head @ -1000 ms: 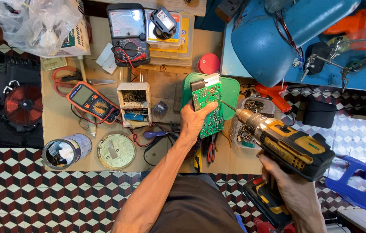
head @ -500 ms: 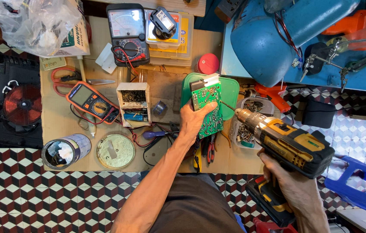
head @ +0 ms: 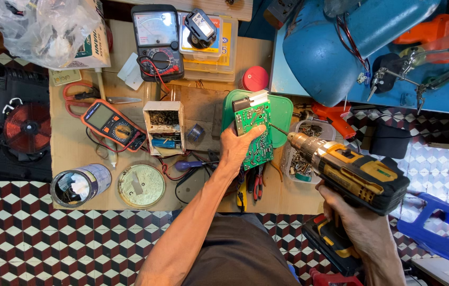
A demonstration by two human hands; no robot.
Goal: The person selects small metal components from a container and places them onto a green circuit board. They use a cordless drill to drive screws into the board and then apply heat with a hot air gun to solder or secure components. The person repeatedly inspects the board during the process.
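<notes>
- Drilling is the step we judge to be in hand: our right hand [head: 354, 225] is closed around the grip of the yellow-and-black cordless drill [head: 354, 175], whose thin bit points at the right edge of the green circuit board [head: 255, 132].
- Our left hand [head: 237, 145] clamps the circuit board from its left side, thumb across the face, holding it tilted up just above the green plastic lid [head: 282, 108].
- Next, we think, the move calls for a steady board and a bit kept square to it; a slip could skate across the tracks or toward our thumb.
- Circuit board looks: green, roughly rectangular, dotted with solder points, with a white block and a grey part at its top end.
- Left of the circuit board stands a small open box [head: 164, 127], and farther left lies an orange multimeter [head: 112, 124].
- Right of the circuit board, under the drill's nose, sits a clear tub of screws [head: 301, 159].
- Below the circuit board lie red-handled pliers [head: 256, 185].
</notes>
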